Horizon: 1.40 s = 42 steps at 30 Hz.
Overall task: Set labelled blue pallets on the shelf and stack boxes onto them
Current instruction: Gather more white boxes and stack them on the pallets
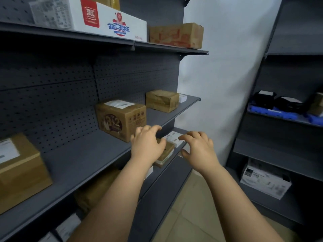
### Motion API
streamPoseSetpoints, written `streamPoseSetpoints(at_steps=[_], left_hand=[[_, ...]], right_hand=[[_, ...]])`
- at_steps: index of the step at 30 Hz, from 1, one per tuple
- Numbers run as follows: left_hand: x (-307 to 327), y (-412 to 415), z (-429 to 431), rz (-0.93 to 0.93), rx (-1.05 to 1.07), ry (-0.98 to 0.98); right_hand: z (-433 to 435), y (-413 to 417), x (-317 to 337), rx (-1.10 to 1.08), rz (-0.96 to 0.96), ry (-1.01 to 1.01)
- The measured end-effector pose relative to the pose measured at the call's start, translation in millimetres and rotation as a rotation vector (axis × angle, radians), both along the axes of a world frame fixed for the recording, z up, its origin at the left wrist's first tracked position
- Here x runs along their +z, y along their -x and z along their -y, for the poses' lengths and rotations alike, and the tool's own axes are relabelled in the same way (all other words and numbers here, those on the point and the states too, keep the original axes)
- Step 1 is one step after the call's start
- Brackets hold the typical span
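Observation:
Both my arms reach toward the grey shelf (83, 165) on my left. My left hand (147, 143) hovers with loosely curled fingers just above a small brown box (167, 151) on a lower shelf board, holding nothing. My right hand (198, 148) is spread over a small white box (174, 137) beside it; whether it touches is unclear. A printed brown carton (120, 119) stands on the middle shelf just behind my left hand. Blue pallets (272, 111) lie on the right-hand shelf unit under black boxes (265, 99).
A brown carton (19, 170) sits at the shelf's left, another (161, 100) at its far end. The top shelf carries a white printed carton (90, 16) and a brown one (176, 34). A white box (264, 179) rests low on the right unit. Tiled floor (192, 206) lies between.

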<state>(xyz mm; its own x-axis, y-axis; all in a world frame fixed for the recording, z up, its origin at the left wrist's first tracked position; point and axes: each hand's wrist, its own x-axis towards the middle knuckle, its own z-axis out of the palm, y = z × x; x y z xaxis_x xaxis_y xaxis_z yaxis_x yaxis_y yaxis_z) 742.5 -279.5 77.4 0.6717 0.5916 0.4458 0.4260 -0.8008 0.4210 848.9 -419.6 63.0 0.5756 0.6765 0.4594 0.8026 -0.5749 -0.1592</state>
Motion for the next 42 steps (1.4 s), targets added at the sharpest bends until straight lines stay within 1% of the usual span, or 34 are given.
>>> streamPoseSetpoints(at_steps=[2,4,9,13,17,19,21,24,29,34,37,42], left_hand=[[-10.2,-40.7,-10.8,-0.02,0.0,0.007],[-25.9,-64.6,-16.8,-0.066,-0.002,0.007],[-82.8,-140.9,-37.7,-0.157,0.063,0.056],[-126.8,-191.2,-49.5,-0.207,0.188,0.092],[-173.8,-220.9,-47.2,-0.27,0.339,0.238],[-190.8,-229.9,-45.2,-0.305,0.425,0.296],[-204.2,-235.9,-45.9,-0.321,0.505,0.336],[-222.6,-237.7,-49.9,-0.331,0.605,0.403],[-257.8,-231.4,-75.9,-0.398,0.73,0.463],[-307.2,-235.9,-118.8,-0.409,0.719,0.546],[-338.1,-240.6,-143.7,-0.466,0.708,0.585],[-376.1,-251.8,-177.2,-0.543,0.707,0.682]], right_hand=[[-11.2,-36.4,-11.5,-0.002,-0.015,0.022],[-18.9,-58.4,-25.6,0.013,-0.03,0.045],[-46.6,-142.5,-69.1,0.096,-0.063,0.09],[-77.1,-207.8,-102.6,0.237,-0.06,0.153],[-106.7,-252.5,-141.9,0.411,-0.113,0.245],[-118.2,-267.5,-158.9,0.493,-0.149,0.253],[-131.9,-281.0,-173.6,0.575,-0.183,0.255],[-155.2,-294.4,-194.0,0.665,-0.232,0.333],[-195.0,-297.4,-236.5,0.735,-0.287,0.422],[-235.9,-295.3,-288.2,0.759,-0.346,0.491],[-258.1,-296.8,-319.4,0.773,-0.379,0.574],[-298.4,-304.1,-361.1,0.812,-0.327,0.699]])
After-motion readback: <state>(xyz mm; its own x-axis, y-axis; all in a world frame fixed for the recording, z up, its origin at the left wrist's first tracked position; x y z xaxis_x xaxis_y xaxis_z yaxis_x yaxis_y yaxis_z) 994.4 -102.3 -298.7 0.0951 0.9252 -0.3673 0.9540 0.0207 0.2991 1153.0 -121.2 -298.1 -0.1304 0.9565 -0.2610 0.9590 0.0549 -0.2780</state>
